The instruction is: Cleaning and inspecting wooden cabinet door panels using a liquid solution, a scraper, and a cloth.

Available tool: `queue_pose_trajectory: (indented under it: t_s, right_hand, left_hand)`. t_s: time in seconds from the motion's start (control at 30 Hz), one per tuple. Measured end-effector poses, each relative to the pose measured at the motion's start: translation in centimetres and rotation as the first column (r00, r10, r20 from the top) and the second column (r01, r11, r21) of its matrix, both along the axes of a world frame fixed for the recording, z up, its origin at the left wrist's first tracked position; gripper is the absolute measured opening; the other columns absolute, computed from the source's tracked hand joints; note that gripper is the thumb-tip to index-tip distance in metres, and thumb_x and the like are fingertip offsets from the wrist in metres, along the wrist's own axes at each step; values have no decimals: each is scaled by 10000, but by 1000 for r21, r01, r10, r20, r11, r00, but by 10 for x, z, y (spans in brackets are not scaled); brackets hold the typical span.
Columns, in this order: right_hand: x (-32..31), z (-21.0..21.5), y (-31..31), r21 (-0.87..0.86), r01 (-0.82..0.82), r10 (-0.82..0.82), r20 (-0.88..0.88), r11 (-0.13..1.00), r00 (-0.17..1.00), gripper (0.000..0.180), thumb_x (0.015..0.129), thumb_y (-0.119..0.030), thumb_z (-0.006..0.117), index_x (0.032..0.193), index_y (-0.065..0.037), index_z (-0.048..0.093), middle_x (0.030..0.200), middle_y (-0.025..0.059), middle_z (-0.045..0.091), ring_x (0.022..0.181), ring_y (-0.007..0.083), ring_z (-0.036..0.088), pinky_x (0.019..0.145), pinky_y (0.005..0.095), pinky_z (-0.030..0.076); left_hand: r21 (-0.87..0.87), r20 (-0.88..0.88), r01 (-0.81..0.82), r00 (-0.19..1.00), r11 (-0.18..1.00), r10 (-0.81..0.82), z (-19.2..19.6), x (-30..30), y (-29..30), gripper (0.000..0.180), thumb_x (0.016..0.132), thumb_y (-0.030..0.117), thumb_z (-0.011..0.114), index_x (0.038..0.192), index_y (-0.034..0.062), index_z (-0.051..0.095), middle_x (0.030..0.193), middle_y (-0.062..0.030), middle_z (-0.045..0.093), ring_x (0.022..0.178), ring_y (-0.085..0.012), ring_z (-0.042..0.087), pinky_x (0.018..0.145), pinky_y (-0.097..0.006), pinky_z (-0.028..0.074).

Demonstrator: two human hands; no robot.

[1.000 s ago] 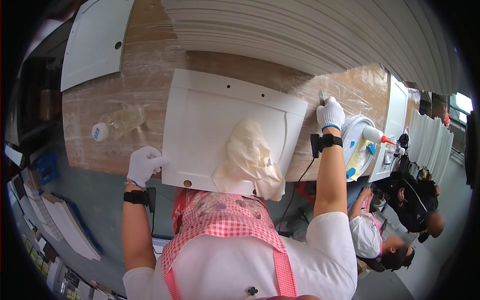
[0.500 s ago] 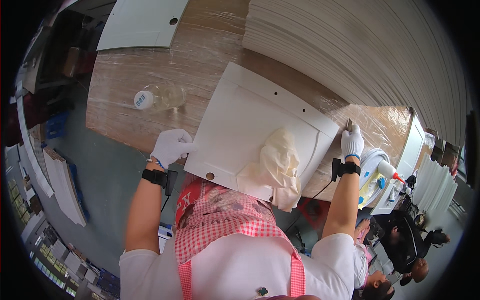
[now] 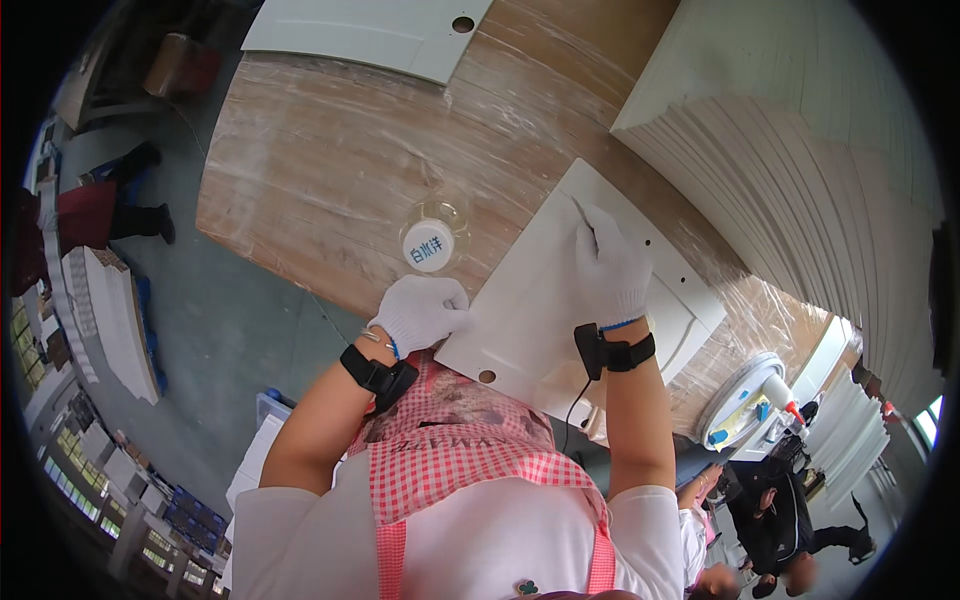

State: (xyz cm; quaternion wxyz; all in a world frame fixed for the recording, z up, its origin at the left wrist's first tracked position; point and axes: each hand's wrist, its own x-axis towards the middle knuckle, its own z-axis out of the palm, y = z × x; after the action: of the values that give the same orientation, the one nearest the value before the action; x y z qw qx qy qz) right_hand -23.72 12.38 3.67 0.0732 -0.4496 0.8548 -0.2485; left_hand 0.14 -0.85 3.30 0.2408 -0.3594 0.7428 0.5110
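Observation:
A white rectangular panel (image 3: 540, 310) with small drilled holes lies tilted on the film-covered wooden table (image 3: 330, 160), its near corner hanging past the table's edge. My left hand (image 3: 422, 312), in a white glove, grips the panel's near left edge. My right hand (image 3: 606, 268), also gloved, lies on top of the panel near its middle. A thin tip pokes out past its fingers; whether that is a finger or a small tool is unclear. Both wrists carry black bands.
A clear round tub with a white lid (image 3: 430, 240) stands just left of the panel. A tall stack of white panels (image 3: 800, 150) fills the right side. Another white panel (image 3: 380, 30) lies at the far edge. A round white tray (image 3: 735, 405) with a red-tipped bottle sits right; a person (image 3: 775, 505) crouches beyond.
The panel has swung round and slid left toward the tub. My right hand came from the panel's far right corner onto its middle. The cream cloth that lay on it no longer shows.

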Motion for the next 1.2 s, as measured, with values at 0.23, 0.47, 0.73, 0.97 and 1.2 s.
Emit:
queue_pose_trajectory:
  t_s: [0.23, 0.47, 0.73, 0.97, 1.2]
  right_hand:
    - [4, -11, -15, 29, -81, 82, -3, 996, 997, 248, 884, -63, 645, 1120, -100, 710, 892, 116, 660, 798, 316, 645, 697, 391, 513]
    - [0, -16, -9, 21, -47, 46, 44, 999, 998, 279, 863, -65, 645, 1119, -145, 723, 857, 96, 649, 779, 314, 626, 672, 409, 512]
    - [3, -12, -13, -40, -32, 37, 136, 999, 990, 299, 867, -66, 646, 1139, -156, 730, 847, 101, 653, 750, 306, 634, 664, 407, 519]
    - [2, -24, -3, -51, 24, -16, 140, 998, 990, 304, 872, -77, 654, 1160, -154, 715, 890, 109, 672, 774, 316, 653, 645, 405, 520]
    - [3, -19, -6, 3, 93, -92, 183, 996, 979, 264, 872, -85, 664, 1126, -134, 717, 868, 107, 672, 787, 312, 653, 654, 396, 521]
  left_hand:
    - [40, 88, 7, 996, 999, -11, -24, 11, 4, 331, 755, 418, 748, 863, 106, 723, 837, -104, 725, 822, -273, 701, 748, -378, 549]
    - [105, 127, -98, 988, 990, 84, -47, 20, 13, 452, 684, 510, 781, 870, 99, 754, 890, -195, 735, 885, -351, 722, 775, -430, 582]
    - [158, 132, -33, 991, 987, 12, -28, 13, 6, 301, 827, 349, 716, 931, 76, 643, 822, -34, 646, 784, -160, 636, 745, -290, 497]
    - [123, 67, 0, 998, 992, -8, -21, 7, 2, 306, 822, 354, 715, 888, 60, 660, 797, -61, 679, 771, -188, 663, 719, -319, 511]
    - [96, 59, 48, 997, 994, -54, -4, -3, -5, 326, 799, 370, 726, 884, 59, 681, 811, -74, 698, 780, -211, 679, 727, -333, 517]
